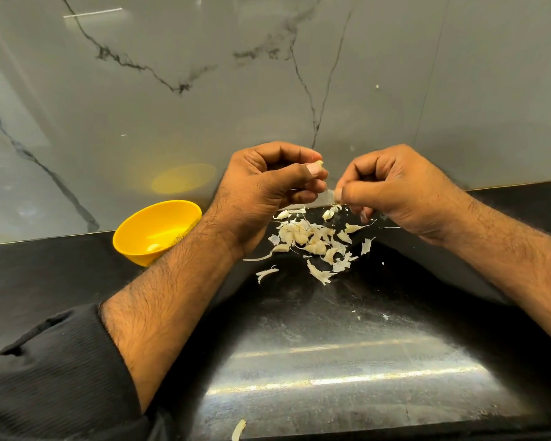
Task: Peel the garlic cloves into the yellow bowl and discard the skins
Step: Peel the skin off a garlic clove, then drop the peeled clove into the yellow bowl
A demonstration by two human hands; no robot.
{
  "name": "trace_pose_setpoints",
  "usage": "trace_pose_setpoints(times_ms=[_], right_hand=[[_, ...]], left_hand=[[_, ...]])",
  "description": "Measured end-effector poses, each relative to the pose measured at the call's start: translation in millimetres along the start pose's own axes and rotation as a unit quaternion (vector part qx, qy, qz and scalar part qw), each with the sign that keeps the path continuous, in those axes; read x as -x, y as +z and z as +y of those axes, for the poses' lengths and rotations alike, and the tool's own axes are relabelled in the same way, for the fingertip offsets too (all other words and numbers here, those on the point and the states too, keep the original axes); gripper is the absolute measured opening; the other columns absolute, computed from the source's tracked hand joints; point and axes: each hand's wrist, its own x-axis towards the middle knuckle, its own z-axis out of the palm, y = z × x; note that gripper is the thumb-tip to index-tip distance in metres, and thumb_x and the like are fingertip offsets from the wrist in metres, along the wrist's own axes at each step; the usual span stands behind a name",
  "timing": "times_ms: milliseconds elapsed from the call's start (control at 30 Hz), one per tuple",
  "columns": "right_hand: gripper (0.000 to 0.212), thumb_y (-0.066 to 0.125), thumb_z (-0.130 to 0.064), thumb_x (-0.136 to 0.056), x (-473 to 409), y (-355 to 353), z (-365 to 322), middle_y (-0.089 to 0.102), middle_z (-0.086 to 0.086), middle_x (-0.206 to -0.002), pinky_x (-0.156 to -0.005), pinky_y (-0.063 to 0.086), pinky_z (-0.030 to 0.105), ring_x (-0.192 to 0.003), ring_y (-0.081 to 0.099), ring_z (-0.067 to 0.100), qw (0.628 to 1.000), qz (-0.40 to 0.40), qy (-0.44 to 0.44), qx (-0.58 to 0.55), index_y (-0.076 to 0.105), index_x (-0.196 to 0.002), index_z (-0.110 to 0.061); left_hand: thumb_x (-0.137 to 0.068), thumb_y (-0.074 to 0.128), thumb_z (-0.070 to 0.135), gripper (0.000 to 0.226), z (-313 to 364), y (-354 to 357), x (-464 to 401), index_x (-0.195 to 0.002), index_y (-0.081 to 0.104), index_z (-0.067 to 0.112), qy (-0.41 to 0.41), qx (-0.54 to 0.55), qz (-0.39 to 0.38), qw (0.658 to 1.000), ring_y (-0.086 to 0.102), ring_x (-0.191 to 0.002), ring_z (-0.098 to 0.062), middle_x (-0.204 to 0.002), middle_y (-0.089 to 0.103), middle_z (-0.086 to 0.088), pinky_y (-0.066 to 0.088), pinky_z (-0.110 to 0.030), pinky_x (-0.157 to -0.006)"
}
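Observation:
My left hand [268, 189] is closed around a garlic clove [319, 163], of which only the pale tip shows above my thumb. My right hand [392, 189] pinches a strip of thin skin [330, 195] between thumb and forefinger, right beside the left hand's fingers. Both hands hover above a heap of papery garlic skins [312, 240] on the black counter. The yellow bowl [134, 230] stands to the left against the wall, partly behind my left forearm, with one peeled clove [153, 248] inside.
A grey marble-patterned wall [268, 74] rises right behind the hands. The black counter [331, 345] is glossy, with small skin flecks scattered on it. A single skin piece [238, 429] lies at the near edge.

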Motion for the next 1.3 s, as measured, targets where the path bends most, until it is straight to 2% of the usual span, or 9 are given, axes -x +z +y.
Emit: trace_pose_setpoints(times_ms=[67,167,300,367,467,667,867,1100,1300], right_hand=[[0.011,0.083,-0.005,-0.083,0,1,1,0.07,0.003,-0.066,-0.067,0.058,0.031,-0.06,0.063,0.013,0.998,-0.025,0.022,0.059,0.075,-0.08,-0.011],[0.026,0.085,0.001,-0.081,0,2,0,0.076,-0.002,-0.085,-0.082,0.064,0.035,-0.079,0.074,0.01,0.991,-0.058,0.04,0.111,0.075,-0.094,-0.02],[0.007,0.078,-0.021,-0.093,1,-1,-3,0.077,-0.001,-0.086,-0.081,0.066,0.04,-0.08,0.075,0.016,0.997,0.025,-0.011,0.078,0.077,-0.1,-0.023],[0.019,0.08,-0.018,-0.091,1,-3,-3,0.077,-0.001,-0.092,-0.085,0.065,0.037,-0.085,0.075,0.014,0.995,0.067,-0.05,0.06,0.076,-0.11,-0.023],[0.039,0.084,-0.021,-0.086,2,-3,-4,0.078,-0.005,-0.102,-0.09,0.062,0.031,-0.096,0.075,0.011,0.994,0.053,-0.086,0.047,0.074,-0.123,-0.022],[0.025,0.08,-0.034,-0.079,3,3,-6,0.08,-0.007,-0.089,-0.079,0.065,0.032,-0.087,0.077,0.014,0.993,0.065,-0.09,0.027,0.082,-0.101,-0.022],[0.012,0.073,-0.011,-0.095,-2,2,3,0.078,0.009,-0.087,-0.071,0.063,0.03,-0.074,0.073,0.019,0.995,0.058,-0.055,-0.06,0.079,-0.105,-0.009],[0.017,0.068,-0.013,-0.095,-2,4,1,0.076,0.011,-0.087,-0.072,0.063,0.033,-0.074,0.068,0.019,0.991,0.027,-0.011,-0.127,0.078,-0.107,-0.005],[0.021,0.072,-0.024,-0.091,-11,20,-18,0.076,0.01,-0.087,-0.071,0.062,0.031,-0.073,0.069,0.019,0.997,0.001,-0.005,-0.077,0.079,-0.104,-0.01]], left_hand=[[-0.093,0.074,-0.001,0.014,2,-4,-1,-0.106,0.075,0.003,-0.002,0.004,0.004,1.0,0.077,-0.088,-0.026,-0.1,0.08,-0.016,0.062,-0.03,-0.079],[-0.09,0.077,-0.002,0.015,3,-7,-2,-0.103,0.076,0.005,0.003,-0.001,0.004,1.0,0.078,-0.091,-0.029,-0.102,0.08,-0.017,0.062,-0.032,-0.081],[-0.091,0.076,-0.003,0.017,1,-8,-2,-0.107,0.075,0.001,0.006,-0.016,-0.01,1.0,0.078,-0.09,-0.029,-0.102,0.079,-0.019,0.064,-0.033,-0.081],[-0.091,0.075,-0.003,0.016,0,-8,-2,-0.108,0.075,0.0,0.005,-0.017,-0.019,1.0,0.078,-0.089,-0.029,-0.101,0.079,-0.02,0.064,-0.033,-0.081],[-0.091,0.076,-0.002,0.017,0,-7,0,-0.107,0.073,-0.001,-0.001,-0.02,-0.035,0.999,0.077,-0.087,-0.028,-0.099,0.078,-0.022,0.065,-0.033,-0.078],[-0.088,0.078,-0.005,0.028,0,-4,-1,-0.11,0.062,0.002,-0.004,-0.015,-0.043,0.999,0.077,-0.082,-0.032,-0.096,0.077,-0.025,0.064,-0.037,-0.075],[-0.095,0.07,-0.005,0.03,3,-7,-1,-0.121,0.056,-0.001,-0.005,-0.019,-0.067,0.998,0.077,-0.086,-0.033,-0.1,0.078,-0.025,0.066,-0.04,-0.078],[-0.097,0.077,0.015,0.016,29,-38,-3,-0.109,0.071,0.006,0.033,-0.276,-0.063,0.959,0.079,-0.076,-0.029,-0.089,0.08,-0.01,0.059,-0.033,-0.06],[-0.089,0.083,0.008,0.021,48,-100,17,-0.104,0.073,-0.001,0.054,-0.306,0.033,0.95,0.067,-0.057,-0.009,-0.081,0.076,-0.017,0.05,-0.02,-0.052]])
